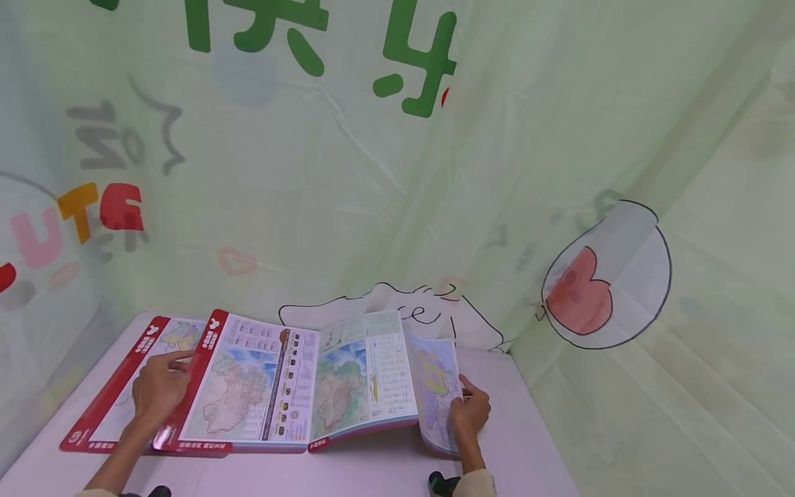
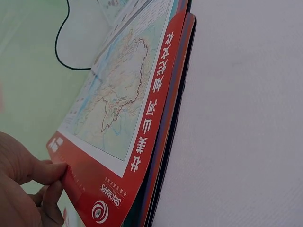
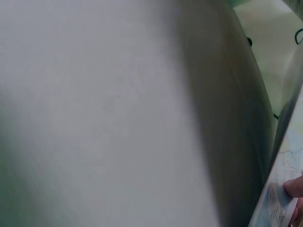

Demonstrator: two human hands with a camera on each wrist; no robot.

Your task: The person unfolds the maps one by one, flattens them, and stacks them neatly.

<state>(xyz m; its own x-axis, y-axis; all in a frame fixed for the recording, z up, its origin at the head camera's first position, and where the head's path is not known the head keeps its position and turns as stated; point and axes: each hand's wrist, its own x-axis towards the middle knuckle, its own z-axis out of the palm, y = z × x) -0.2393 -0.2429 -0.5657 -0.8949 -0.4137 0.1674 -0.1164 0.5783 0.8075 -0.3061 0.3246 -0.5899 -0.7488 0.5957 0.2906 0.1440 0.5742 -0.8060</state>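
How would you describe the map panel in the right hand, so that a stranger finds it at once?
On the pale table, maps spread in a row before the printed curtain. At the row's right end, the right hand pinches this map panel by its outer edge. Unlike the blue-green map page beside it, it shows yellow and purple patches.

At four o'clock the right hand (image 3: 295, 188), cut off by the frame, pinches a printed map sheet (image 3: 289, 158) between thumb and fingers. A blurred, pale tabletop (image 3: 104, 104) spans centre to nine, shadowed toward five; pale fabric (image 3: 267, 52) with black marks shows at two.
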